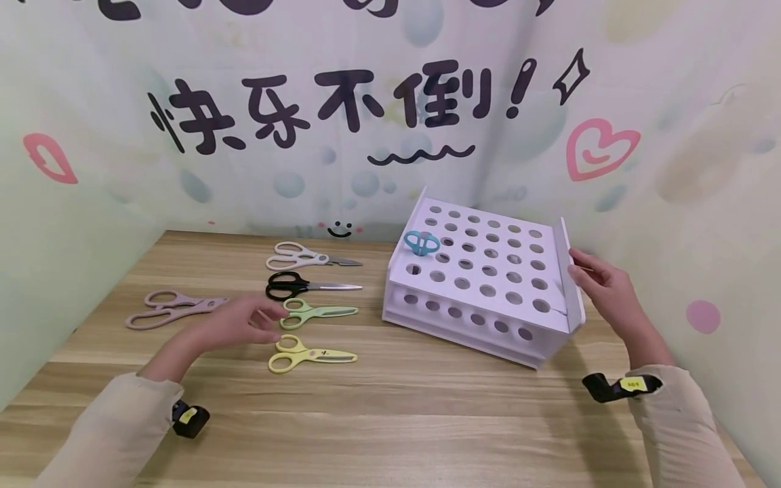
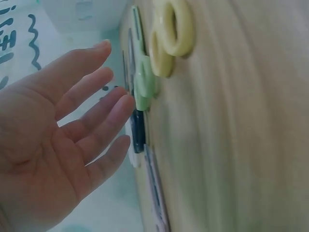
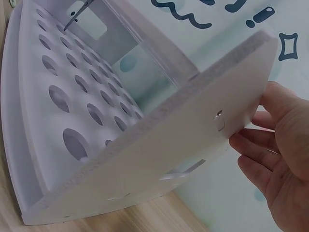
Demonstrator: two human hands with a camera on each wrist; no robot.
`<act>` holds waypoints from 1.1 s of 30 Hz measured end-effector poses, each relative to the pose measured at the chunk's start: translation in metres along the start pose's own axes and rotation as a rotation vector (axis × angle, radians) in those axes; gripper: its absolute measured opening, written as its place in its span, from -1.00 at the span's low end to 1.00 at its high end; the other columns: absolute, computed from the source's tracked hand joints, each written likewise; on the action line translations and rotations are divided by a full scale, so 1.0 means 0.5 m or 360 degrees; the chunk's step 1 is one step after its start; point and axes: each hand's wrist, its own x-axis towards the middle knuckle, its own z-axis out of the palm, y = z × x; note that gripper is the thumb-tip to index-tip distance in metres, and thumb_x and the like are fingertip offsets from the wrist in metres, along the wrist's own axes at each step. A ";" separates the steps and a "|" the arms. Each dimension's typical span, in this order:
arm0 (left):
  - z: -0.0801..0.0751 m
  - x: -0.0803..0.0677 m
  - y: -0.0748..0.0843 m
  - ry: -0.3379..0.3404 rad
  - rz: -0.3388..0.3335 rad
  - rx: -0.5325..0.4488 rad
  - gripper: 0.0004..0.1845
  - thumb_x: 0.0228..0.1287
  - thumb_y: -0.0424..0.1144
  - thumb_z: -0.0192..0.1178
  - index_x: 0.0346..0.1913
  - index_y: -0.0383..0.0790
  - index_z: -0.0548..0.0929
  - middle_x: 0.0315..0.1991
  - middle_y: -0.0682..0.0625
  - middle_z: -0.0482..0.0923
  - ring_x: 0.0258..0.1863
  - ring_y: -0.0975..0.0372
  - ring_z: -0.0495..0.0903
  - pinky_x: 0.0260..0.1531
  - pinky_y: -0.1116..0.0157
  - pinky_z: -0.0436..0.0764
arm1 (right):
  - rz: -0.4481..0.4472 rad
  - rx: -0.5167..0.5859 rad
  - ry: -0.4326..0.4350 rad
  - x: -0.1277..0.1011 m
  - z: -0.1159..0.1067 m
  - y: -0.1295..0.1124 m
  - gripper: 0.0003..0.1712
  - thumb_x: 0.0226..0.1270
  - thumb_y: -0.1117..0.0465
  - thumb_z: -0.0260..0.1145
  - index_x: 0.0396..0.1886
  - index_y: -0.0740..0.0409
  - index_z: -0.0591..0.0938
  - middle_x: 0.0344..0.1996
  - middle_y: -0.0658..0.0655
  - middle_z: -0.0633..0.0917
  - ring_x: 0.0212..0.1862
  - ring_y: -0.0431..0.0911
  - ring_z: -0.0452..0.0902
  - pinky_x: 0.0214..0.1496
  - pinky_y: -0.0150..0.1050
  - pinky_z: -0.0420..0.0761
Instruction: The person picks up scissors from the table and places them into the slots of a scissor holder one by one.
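My left hand point(image 1: 266, 320) hovers low over the wooden table, fingers straight and spread, holding nothing. Its fingertips are just short of the handle of the green scissors point(image 1: 317, 312); in the left wrist view the hand point(image 2: 108, 96) lies beside that green handle point(image 2: 145, 83). My right hand point(image 1: 581, 270) rests with its fingers against the right side wall of a white rack point(image 1: 570, 285) full of round holes. The right wrist view has the hand point(image 3: 258, 140) at the edge of that wall point(image 3: 159, 145). Blue scissors point(image 1: 422, 242) stand in a hole at the rack's left.
Laid out left of the rack are yellow scissors point(image 1: 311, 355), black scissors point(image 1: 308, 286), cream scissors point(image 1: 308, 257) and, further left, pink scissors point(image 1: 171, 309). A patterned wall closes the table's back and sides. Bare wood lies along the front edge.
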 end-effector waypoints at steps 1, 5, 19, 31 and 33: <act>0.003 -0.004 -0.003 0.0007 -0.0004 0.0001 -0.55 0.11 -0.27 0.30 0.02 -0.47 0.51 -0.08 -0.27 0.52 -0.16 -0.03 0.56 -0.19 0.17 0.58 | 0.0002 0.0004 0.0000 0.000 0.001 0.000 -0.40 0.38 0.10 0.11 0.30 0.31 0.27 0.11 0.06 0.44 -0.12 -0.53 0.37 -0.17 -0.67 0.40; 0.015 -0.017 -0.014 0.0020 -0.0043 0.0009 -0.54 0.09 -0.25 0.31 0.03 -0.43 0.52 -0.09 -0.24 0.50 -0.15 -0.02 0.53 -0.19 0.16 0.57 | -0.0004 0.0023 0.0004 0.000 0.002 0.001 -0.41 0.38 0.11 0.11 0.30 0.30 0.27 0.09 -0.05 0.45 -0.12 -0.53 0.37 -0.16 -0.67 0.40; 0.064 -0.030 -0.032 0.0202 0.0067 0.0071 -0.47 0.01 -0.28 0.37 0.02 -0.52 0.49 -0.22 -0.12 0.49 -0.23 0.12 0.48 -0.22 0.21 0.55 | 0.0015 0.0010 0.0011 -0.001 0.003 0.000 -0.40 0.39 0.09 0.09 0.31 0.29 0.26 0.11 0.06 0.43 -0.12 -0.52 0.36 -0.17 -0.67 0.40; 0.083 -0.032 -0.027 0.0369 0.0042 0.0186 -0.58 -0.05 -0.27 0.40 -0.09 -0.40 0.61 -0.31 -0.04 0.46 -0.29 0.18 0.42 -0.28 0.30 0.50 | -0.0013 0.0093 0.0023 -0.004 0.006 -0.001 -0.41 0.38 0.12 0.10 0.30 0.32 0.27 0.01 -0.22 0.43 -0.11 -0.48 0.39 -0.16 -0.67 0.40; 0.086 -0.032 -0.029 0.0380 0.0039 0.0212 -0.57 -0.06 -0.26 0.41 -0.09 -0.39 0.61 -0.33 -0.02 0.44 -0.31 0.19 0.39 -0.30 0.31 0.48 | -0.0010 0.0102 0.0022 -0.004 0.007 -0.001 -0.41 0.38 0.12 0.10 0.30 0.32 0.27 0.02 -0.22 0.43 -0.11 -0.48 0.39 -0.15 -0.67 0.40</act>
